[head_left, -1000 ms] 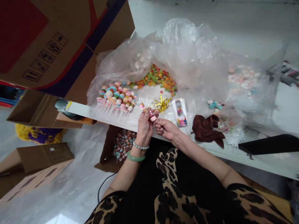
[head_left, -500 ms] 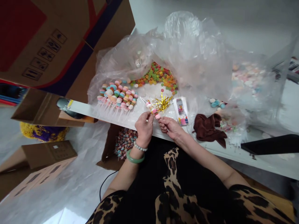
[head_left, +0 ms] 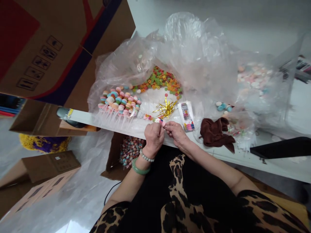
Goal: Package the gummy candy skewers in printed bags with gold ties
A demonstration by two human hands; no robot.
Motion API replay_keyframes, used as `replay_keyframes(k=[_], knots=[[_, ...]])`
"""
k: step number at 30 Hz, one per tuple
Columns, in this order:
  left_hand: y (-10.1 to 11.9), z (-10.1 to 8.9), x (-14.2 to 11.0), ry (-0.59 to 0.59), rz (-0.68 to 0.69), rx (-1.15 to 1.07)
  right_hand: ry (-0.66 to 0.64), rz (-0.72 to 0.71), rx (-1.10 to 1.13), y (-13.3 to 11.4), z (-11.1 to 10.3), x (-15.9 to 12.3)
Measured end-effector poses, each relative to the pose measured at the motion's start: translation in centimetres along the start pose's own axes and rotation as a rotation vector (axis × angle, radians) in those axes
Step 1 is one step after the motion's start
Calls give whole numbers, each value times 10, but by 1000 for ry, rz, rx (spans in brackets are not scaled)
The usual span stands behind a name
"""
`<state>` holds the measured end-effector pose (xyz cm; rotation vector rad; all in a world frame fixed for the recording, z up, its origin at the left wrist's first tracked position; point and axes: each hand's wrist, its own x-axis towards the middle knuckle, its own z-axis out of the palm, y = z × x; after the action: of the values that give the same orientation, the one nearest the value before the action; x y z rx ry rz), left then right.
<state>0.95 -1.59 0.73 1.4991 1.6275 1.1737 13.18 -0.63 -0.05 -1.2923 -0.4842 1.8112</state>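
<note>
Between my hands, over the table's front edge, lies a skewer of colourful candy pieces (head_left: 148,117) in what looks like a clear printed wrapper, pointing left. My left hand (head_left: 154,137) is closed round its near end. My right hand (head_left: 177,133) pinches the same end beside a pink piece; whether a tie is between the fingers is too small to tell. Just beyond sits a bunch of gold twist ties (head_left: 167,108). A stack of printed clear bags (head_left: 187,116) lies to its right. Many skewers with pastel pieces (head_left: 121,100) on white sticks lie to the left.
Loose ring-shaped candies (head_left: 161,79) spill from crumpled plastic bags (head_left: 194,48) at the back. A brown cloth (head_left: 216,132) lies right. Below the table's edge, an open carton (head_left: 113,161) holds wrapped skewers (head_left: 131,150). A large cardboard box (head_left: 60,42) stands at upper left.
The wrapped skewer has swung from pointing up-left to lying nearly flat leftward. My left hand has turned over and closed nearer my right hand, which stays pinching the end.
</note>
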Motion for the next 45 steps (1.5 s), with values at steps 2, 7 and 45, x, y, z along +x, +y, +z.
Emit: replay_keyframes(k=[2, 7, 45], knots=[[-4, -1, -3, -16, -39, -79, -7, -4, 18, -2, -1, -1], [-14, -8, 6, 7, -373, -496, -46, -40, -55, -8, -6, -4], [-6, 5, 30, -13, -798, -1049, -237, 22, -73, 0, 5, 2]])
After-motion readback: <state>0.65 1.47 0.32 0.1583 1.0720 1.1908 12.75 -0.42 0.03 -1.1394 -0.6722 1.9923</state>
